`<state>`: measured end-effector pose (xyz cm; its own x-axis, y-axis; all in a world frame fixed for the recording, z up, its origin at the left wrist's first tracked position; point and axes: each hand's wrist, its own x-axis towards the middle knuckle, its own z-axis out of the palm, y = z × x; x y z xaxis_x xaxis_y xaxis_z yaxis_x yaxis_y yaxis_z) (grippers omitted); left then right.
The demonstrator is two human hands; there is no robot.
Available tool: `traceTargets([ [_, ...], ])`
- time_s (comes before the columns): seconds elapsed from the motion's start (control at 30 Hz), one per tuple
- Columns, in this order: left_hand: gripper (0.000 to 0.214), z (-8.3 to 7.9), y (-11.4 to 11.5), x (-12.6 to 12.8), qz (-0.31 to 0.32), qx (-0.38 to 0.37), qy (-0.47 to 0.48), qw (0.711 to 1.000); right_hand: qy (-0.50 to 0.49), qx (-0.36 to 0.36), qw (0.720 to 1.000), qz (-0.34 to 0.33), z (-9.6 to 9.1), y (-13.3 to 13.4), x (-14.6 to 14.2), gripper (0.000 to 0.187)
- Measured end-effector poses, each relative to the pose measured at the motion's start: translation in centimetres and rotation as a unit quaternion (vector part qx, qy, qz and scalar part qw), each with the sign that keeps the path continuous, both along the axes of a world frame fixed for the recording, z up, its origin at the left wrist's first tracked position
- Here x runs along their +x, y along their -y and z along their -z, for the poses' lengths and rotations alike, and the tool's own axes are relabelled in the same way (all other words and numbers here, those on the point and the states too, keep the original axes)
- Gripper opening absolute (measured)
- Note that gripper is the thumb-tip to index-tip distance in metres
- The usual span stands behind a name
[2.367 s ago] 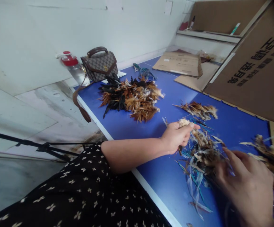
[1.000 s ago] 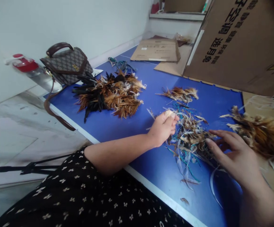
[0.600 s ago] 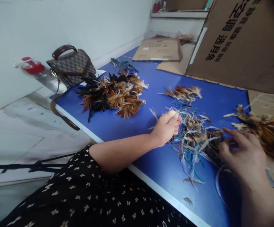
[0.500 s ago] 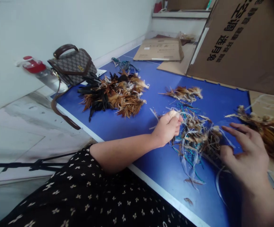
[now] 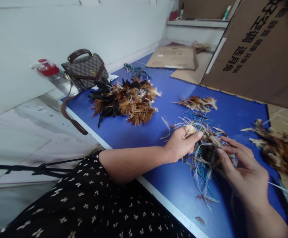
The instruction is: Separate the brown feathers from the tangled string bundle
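Observation:
My left hand [image 5: 182,143] is closed around a bunch of feathers, whose pale, fluffy end [image 5: 189,130] shows above the fingers. Close to its right, my right hand [image 5: 245,170] has thumb and fingers pinched on brown-grey feathers [image 5: 217,142]. Whether both hands hold the same bunch I cannot make out. Under and between them lies a tangled heap of feather scraps, clear plastic strips [image 5: 200,180] and teal strings [image 5: 206,177].
A pile of brown and black feather bunches [image 5: 131,102] lies left on the blue table [image 5: 124,134]. A smaller bunch [image 5: 198,103] is behind my hands, more feathers [image 5: 283,148] at right. A handbag [image 5: 88,71], bottle [image 5: 57,79] and cardboard box [image 5: 255,56] stand around.
My right hand has moved left and inward from over the heap's right side, its spread fingers closing on feathers beside my left hand. The left thumb now points further right.

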<state>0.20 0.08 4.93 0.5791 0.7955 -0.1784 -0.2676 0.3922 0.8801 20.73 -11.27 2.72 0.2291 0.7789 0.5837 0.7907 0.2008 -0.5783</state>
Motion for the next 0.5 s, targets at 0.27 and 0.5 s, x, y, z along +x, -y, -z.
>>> traceTargets([
  [0.27,0.057,0.5,1.4,0.3,0.072,-0.034,0.066,0.995,0.059,0.060,0.996,-0.003,0.3,-0.4,-1.8,0.006],
  [0.5,0.051,0.7,1.2,0.5,0.075,-0.036,0.042,0.996,0.138,0.103,0.983,-0.071,0.1,-1.1,-1.8,0.016],
])
